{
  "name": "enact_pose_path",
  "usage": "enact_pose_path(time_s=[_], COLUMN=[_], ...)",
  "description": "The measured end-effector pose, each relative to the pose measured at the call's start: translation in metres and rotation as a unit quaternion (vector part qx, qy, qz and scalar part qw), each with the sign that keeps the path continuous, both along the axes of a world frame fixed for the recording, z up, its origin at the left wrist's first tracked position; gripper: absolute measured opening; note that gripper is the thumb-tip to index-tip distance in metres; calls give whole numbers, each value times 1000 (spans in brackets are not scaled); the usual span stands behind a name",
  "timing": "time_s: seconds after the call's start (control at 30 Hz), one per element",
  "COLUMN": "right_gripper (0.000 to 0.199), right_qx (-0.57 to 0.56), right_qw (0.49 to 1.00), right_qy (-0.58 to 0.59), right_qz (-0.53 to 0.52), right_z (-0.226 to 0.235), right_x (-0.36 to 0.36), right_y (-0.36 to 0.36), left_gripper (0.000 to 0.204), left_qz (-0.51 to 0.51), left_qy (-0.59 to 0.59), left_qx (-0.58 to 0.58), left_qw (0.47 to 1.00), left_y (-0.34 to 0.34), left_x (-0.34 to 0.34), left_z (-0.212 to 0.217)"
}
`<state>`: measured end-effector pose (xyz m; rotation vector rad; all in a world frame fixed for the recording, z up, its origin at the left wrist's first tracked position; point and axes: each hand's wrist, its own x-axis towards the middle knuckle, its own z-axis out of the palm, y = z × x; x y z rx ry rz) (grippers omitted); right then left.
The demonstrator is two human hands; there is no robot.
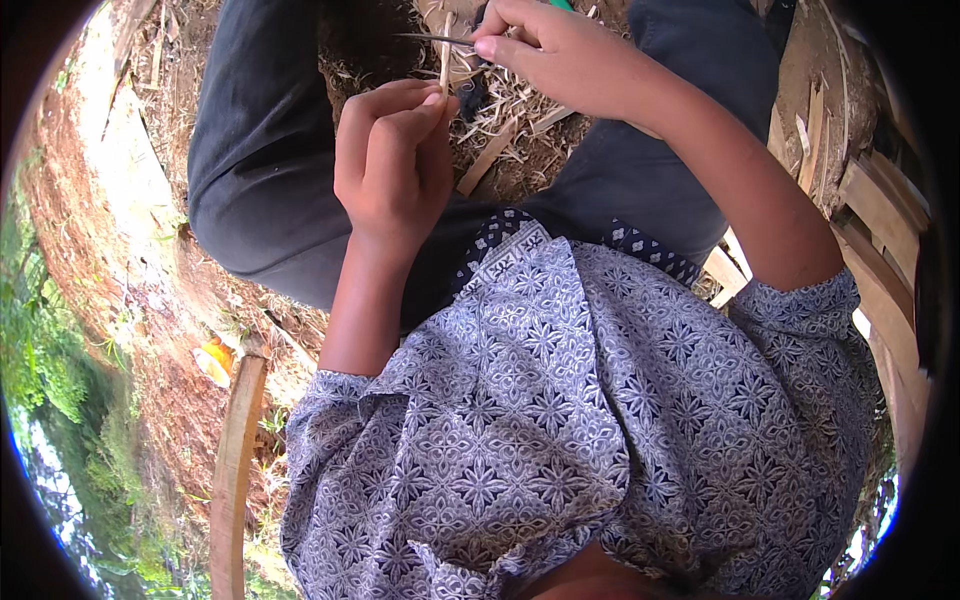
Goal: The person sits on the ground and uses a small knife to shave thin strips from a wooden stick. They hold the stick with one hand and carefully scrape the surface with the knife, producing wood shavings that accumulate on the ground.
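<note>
My left hand [392,160] is closed around a thin pale bamboo stick [445,68] that points up between my knees. My right hand [560,52] grips a knife with a green handle tip [561,5]; its dark narrow blade [432,39] reaches left and meets the stick near its top. Both hands hover above my lap, over dark trousers [260,150]. My patterned blue and white shirt [560,420] fills the lower part of the view.
Pale bamboo shavings and splinters [500,120] litter the ground between my legs. Split bamboo slats [880,220] are stacked at the right. A curved wooden strip [235,460] lies at the lower left on reddish soil [110,220], with green plants [40,360] beyond.
</note>
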<state>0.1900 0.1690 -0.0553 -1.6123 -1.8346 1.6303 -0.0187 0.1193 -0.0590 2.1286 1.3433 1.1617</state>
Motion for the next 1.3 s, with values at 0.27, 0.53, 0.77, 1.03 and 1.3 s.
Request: enact_pose_path(time_s=[0.27, 0.53, 0.77, 1.03, 1.3], right_gripper=[22, 19, 20, 25, 25], right_qx=[21, 39, -19, 52, 3], right_qw=[999, 988, 999, 997, 992], right_qy=[-18, -93, 22, -51, -115], right_qz=[18, -119, -30, 18, -51], right_z=[-19, -113, -13, -27, -118], right_x=[-6, 15, 4, -1, 30], right_y=[0, 12, 0, -2, -7], left_gripper=[22, 21, 22, 21, 20], left_qz=[4, -11, 20, 9, -8], left_qy=[-4, -18, 5, 7, -16], left_qx=[19, 11, 13, 14, 17], left_qw=[1000, 1000, 1000, 1000, 1000], left_y=[4, 6, 5, 5, 10], left_x=[2, 10, -1, -1, 7], left_z=[-4, 1, -2, -2, -2])
